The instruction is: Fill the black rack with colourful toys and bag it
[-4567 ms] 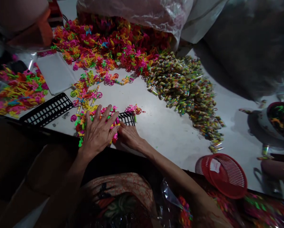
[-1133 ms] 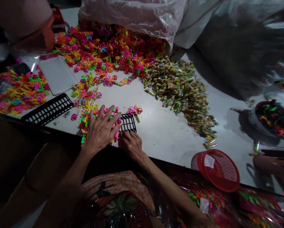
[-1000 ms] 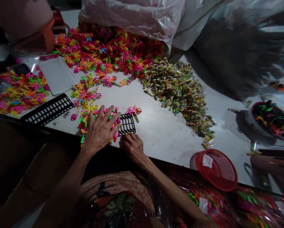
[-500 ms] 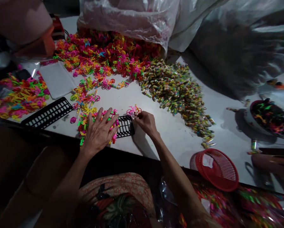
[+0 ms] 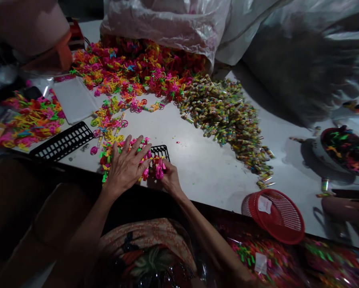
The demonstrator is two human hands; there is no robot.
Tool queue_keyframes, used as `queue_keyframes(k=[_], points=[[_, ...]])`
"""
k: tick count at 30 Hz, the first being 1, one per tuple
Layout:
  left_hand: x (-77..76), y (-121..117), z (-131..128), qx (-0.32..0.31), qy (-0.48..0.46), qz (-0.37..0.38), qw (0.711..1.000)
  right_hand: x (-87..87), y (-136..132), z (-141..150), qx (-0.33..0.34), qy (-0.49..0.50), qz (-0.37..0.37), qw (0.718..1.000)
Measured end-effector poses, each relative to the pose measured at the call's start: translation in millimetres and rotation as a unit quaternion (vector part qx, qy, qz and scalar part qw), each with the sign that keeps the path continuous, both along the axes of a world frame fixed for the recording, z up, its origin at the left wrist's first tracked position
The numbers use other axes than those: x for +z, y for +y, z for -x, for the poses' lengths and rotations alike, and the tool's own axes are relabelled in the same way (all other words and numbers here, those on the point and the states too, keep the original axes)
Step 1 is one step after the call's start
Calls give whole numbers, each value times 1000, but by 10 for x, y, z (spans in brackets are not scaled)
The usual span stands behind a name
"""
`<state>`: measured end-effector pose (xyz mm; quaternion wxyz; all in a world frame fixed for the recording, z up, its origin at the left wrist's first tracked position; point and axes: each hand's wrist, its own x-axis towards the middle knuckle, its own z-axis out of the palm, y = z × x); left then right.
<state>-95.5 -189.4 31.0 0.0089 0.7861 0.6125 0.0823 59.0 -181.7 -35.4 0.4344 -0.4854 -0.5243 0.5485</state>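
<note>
My left hand (image 5: 123, 168) lies flat with fingers spread over bright small plastic toy bicycles (image 5: 145, 173) packed along a black slotted rack (image 5: 160, 149). Pinched in my right hand (image 5: 171, 180) is a pink toy bicycle (image 5: 159, 171), held at the rack's right part. Its lower end and the slot below are hidden. More loose toy bicycles (image 5: 110, 108) lie just beyond my left hand. To the left a second black slotted rack (image 5: 62, 142) lies slanted with its slots bare.
A big heap of toy bicycles (image 5: 131, 68) spills from a clear plastic bag (image 5: 164, 24) at the back. Beside it lies a pile of small candy-filled tubes (image 5: 224, 112). A red mesh basket (image 5: 275, 216) tilts at the front edge; a filled bowl (image 5: 344, 152) stands far right.
My right hand has moved left and toward me, bringing the pink toy bicycle from beyond the rack's right end onto the rack. My left hand has stayed in place.
</note>
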Motion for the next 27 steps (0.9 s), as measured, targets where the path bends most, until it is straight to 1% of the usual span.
queue_keyframes(k=[3,5,8,11,13,15,18,19,20,21,22,24,25,27], points=[[3,-3,-4,0,1,1,1000,-49,38,-28,17,1,15,1000],[-1,-1,-5,0,-1,2,1000,-78,64,-54,28,-18,13,999],[-13,4,-3,-1,-5,2,1000,-118,74,-86,40,-78,-47,995],[-18,1,-5,1,-5,4,1000,-121,33,-98,56,-149,-127,979],[-12,-5,-8,3,-5,8,1000,-82,-8,-88,87,-216,-169,958],[1,-8,-11,4,-8,12,1000,-16,-36,-57,125,-306,-184,926],[17,2,-16,4,-13,16,1000,75,-32,25,168,-433,-166,870],[18,9,-20,6,-14,15,1000,87,-23,51,174,-456,-156,859],[17,15,-25,10,-13,12,1000,87,-14,69,177,-465,-149,854],[14,20,-32,13,-12,9,1000,76,-6,75,180,-460,-145,857],[10,22,-38,17,-10,5,1000,57,2,64,182,-444,-142,866],[2,11,-45,22,-6,-2,1000,15,39,-15,190,-394,-150,887],[0,-5,-41,23,-5,-4,1000,2,81,-80,199,-370,-162,893],[-2,-60,-17,27,-5,-7,1000,23,242,-226,218,-350,-184,892]])
